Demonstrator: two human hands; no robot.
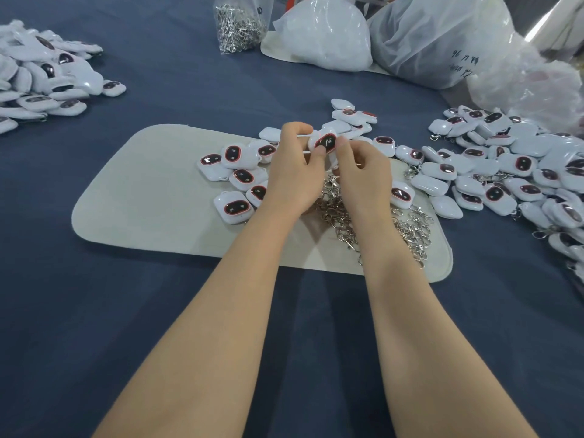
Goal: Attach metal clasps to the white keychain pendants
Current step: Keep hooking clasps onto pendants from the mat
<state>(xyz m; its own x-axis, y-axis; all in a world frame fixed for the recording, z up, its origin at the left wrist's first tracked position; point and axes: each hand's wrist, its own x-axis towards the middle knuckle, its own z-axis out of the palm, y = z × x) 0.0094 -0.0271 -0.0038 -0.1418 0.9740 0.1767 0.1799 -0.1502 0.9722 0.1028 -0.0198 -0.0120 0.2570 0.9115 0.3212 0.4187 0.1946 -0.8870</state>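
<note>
**Desk:** What are you seeing at the middle of the frame?

**Operator:** I'm watching both hands meeting just above centre. The left hand [294, 172] is curling its fingers round a white pendant [325, 142], with the thumb pressing on its dark, red-rimmed face. The right hand [363, 175] is pinching at the pendant's right edge, fingers curled. Something may be sitting between those fingertips, but I'm not making it out.

**Desk:** And the clasps?

**Operator:** A loose heap of metal clasps [407, 229] is lying beneath the wrists on the beige mat [142, 200], lower right of centre. Loose pendants [235, 181] are lying on the mat left of the hands. A big pile [505, 172] is spreading along the right edge, and a second pile [41, 77] is sitting at upper left on the blue cloth [158, 311]. At the top, a clear bag of clasps [238, 26] is standing beside white plastic bags [328, 33].
</note>
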